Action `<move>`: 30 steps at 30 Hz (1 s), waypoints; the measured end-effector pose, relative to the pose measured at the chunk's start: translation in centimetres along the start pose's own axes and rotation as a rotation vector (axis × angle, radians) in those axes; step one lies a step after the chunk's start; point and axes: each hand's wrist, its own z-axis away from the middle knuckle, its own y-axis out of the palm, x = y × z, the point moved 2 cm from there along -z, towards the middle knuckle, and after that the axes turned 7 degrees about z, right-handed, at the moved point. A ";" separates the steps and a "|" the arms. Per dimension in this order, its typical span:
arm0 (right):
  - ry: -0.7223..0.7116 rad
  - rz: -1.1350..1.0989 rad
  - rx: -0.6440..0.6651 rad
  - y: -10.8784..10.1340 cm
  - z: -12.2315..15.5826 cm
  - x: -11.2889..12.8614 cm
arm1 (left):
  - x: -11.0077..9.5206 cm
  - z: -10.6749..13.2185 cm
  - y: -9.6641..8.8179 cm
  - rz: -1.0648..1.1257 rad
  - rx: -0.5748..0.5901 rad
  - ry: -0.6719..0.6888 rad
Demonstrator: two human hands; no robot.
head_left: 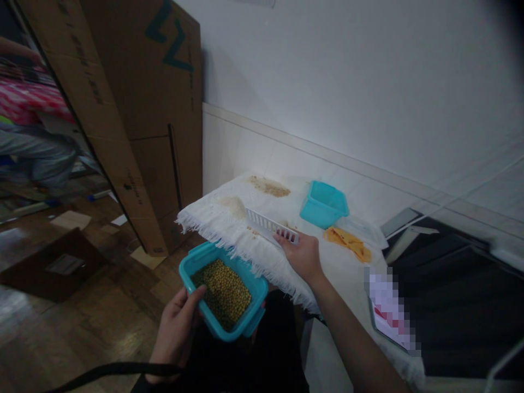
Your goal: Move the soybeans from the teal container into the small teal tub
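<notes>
My left hand point(176, 325) grips the near rim of a turquoise plastic box point(192, 267) filled with yellow-green beans point(223, 292), held below the front edge of the table. My right hand point(303, 254) rests on the white fringed cloth point(229, 229) and holds one end of a long white slotted plastic piece point(268, 224), which lies flat across the cloth. Small heaps of pale grain point(233, 204) and brownish grain point(271, 187) lie on the cloth beyond it.
An empty turquoise box point(323, 204) stands at the back of the table, with an orange wrapper point(347, 242) and a clear lid point(362, 228) beside it. Tall cardboard boxes point(139, 109) lean on the left. A dark frame point(450, 284) lies to the right. Wooden floor on the left.
</notes>
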 end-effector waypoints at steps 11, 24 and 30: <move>0.067 -0.140 0.056 0.3 0.1 -0.1 | -0.3 -0.1 -0.3 -0.003 0.006 0.009; 0.174 -0.248 0.008 1.1 2.0 -0.6 | -0.8 0.0 -0.2 -0.005 -0.002 0.042; 0.076 -0.264 0.067 0.7 4.0 0.9 | -1.0 -0.2 -0.4 0.001 -0.005 0.040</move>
